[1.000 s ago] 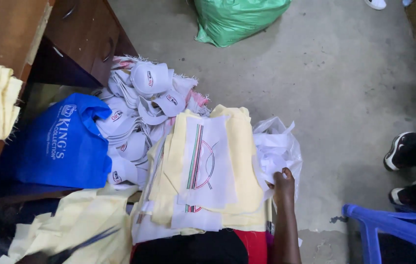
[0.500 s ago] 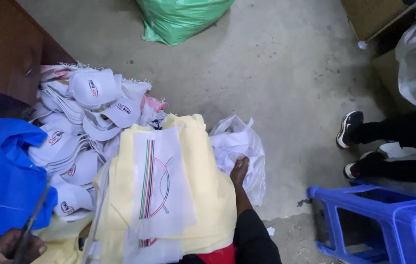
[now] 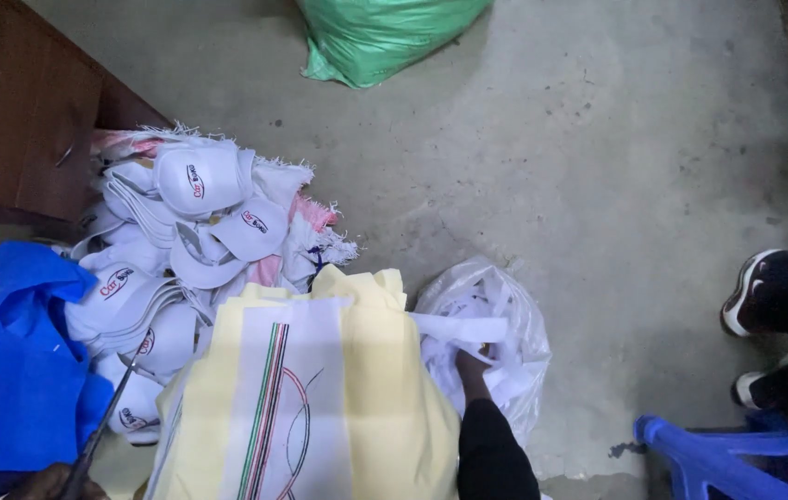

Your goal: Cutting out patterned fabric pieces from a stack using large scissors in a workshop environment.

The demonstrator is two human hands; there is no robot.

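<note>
reaching further out than before, the right hand (image 3: 474, 368) now digs, fingers curled on white scraps, into the clear plastic bag (image 3: 505, 319); left hand (image 3: 51, 483) grips scissors (image 3: 102, 426) beside the yellow fabric stack (image 3: 320, 407).

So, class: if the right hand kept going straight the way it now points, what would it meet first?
The right hand points up the picture into the clear plastic bag; white strips inside it come first, probably, as depth is unclear.
</note>
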